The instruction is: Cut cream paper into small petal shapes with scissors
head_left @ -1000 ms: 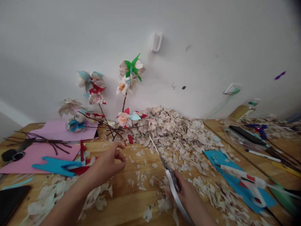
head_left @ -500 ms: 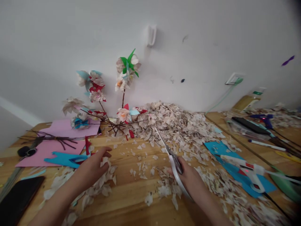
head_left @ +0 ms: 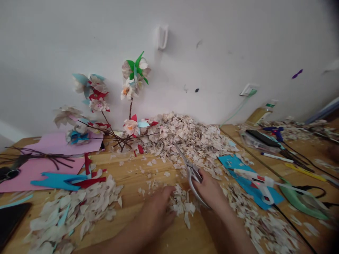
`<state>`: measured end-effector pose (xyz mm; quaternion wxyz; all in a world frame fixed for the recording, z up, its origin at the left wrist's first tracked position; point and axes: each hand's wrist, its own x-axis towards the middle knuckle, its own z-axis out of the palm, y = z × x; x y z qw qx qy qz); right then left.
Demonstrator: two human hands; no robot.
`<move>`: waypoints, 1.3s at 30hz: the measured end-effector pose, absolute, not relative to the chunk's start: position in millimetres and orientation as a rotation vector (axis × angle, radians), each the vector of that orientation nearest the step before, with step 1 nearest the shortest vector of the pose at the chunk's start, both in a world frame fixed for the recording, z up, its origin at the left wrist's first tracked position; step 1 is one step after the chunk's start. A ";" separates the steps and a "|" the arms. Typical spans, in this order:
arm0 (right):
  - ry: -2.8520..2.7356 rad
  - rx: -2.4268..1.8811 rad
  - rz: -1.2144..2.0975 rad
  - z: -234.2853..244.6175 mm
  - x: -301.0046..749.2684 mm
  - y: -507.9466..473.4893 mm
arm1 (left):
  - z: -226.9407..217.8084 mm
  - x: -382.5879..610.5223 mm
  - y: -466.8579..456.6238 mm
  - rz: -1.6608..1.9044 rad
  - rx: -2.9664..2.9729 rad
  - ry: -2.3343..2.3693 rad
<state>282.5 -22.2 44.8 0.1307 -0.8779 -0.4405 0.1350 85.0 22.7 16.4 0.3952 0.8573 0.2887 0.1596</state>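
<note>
My right hand [head_left: 210, 192] grips white-handled scissors [head_left: 191, 171], blades closed and pointing up-left toward a big heap of pale paper scraps [head_left: 190, 137] against the wall. My left hand [head_left: 156, 211] lies palm down on the wooden table [head_left: 132, 176], fingers forward and touching a small cluster of scraps [head_left: 182, 204] between the two hands. A second pile of petal-shaped scraps [head_left: 76, 208] lies to the left of my left hand.
Paper flowers on twigs [head_left: 106, 102] lean on the wall. Pink paper [head_left: 39, 165], blue and red cut-outs [head_left: 60, 180] and a dark phone [head_left: 10, 218] lie at left. A glue gun [head_left: 262, 181] on blue paper, pens, a bottle [head_left: 261, 113] and cables lie at right.
My left hand has moved from the left pile to the scraps in the middle, beside my right hand. The scissors have come lower and nearer. The view has shifted slightly right.
</note>
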 end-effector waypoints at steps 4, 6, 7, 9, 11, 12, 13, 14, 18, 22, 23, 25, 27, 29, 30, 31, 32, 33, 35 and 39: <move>-1.327 -2.547 0.404 40.5 275.9 -18.9 | 18.6 101.2 20.3 0.362 2.253 0.630; -1.338 -2.544 0.427 39.8 273.0 -18.3 | 18.4 101.0 24.8 0.354 2.264 0.671; -1.338 -2.543 0.434 39.7 271.7 -18.1 | 17.6 99.6 28.0 0.360 2.256 0.713; -1.334 -2.539 0.436 39.3 269.2 -17.8 | 15.0 94.9 35.2 0.383 2.223 0.808; -1.328 -2.533 0.436 38.5 267.1 -17.4 | 13.0 89.8 41.8 0.404 2.184 0.887; -1.325 -2.529 0.436 37.9 266.3 -17.1 | 12.8 87.6 44.3 0.411 2.169 0.913; -1.320 -2.525 0.436 37.3 265.8 -16.8 | 13.2 86.0 45.9 0.416 2.159 0.930; -1.315 -2.521 0.439 36.6 265.6 -16.6 | 14.2 85.1 46.6 0.421 2.154 0.938; -1.281 -2.496 0.458 35.0 267.8 -16.1 | 21.8 88.7 39.1 0.414 2.188 0.830; -1.247 -2.473 0.464 35.3 269.6 -16.2 | 24.5 97.8 26.2 0.371 2.158 0.523; -1.241 -2.466 0.463 35.5 269.2 -16.1 | 23.6 99.6 24.8 0.375 2.093 0.525; -1.224 -2.448 0.462 35.9 267.3 -15.9 | 21.1 101.4 25.9 0.408 1.946 0.634; -1.200 -2.417 0.472 35.5 264.9 -16.0 | 18.9 100.6 31.9 0.470 1.828 0.757; -1.178 -2.360 0.498 33.5 262.9 -16.2 | 17.8 97.7 40.8 0.537 1.708 0.823; -1.166 -2.321 0.524 31.8 262.3 -16.2 | 17.6 96.0 45.6 0.561 1.630 0.847; -1.151 -2.275 0.560 29.6 261.7 -16.2 | 17.4 94.4 50.1 0.576 1.549 0.863; -1.133 -2.223 0.604 27.2 261.1 -15.9 | 17.3 93.0 54.0 0.581 1.469 0.871; -1.111 -2.169 0.653 24.8 260.2 -15.5 | 17.2 92.0 57.1 0.581 1.391 0.873; -1.057 -2.063 0.753 21.0 257.4 -14.2 | 17.4 90.9 60.8 0.582 1.252 0.874; -0.974 -1.895 0.877 19.9 247.8 -12.0 | 20.5 90.3 61.1 0.582 1.053 0.872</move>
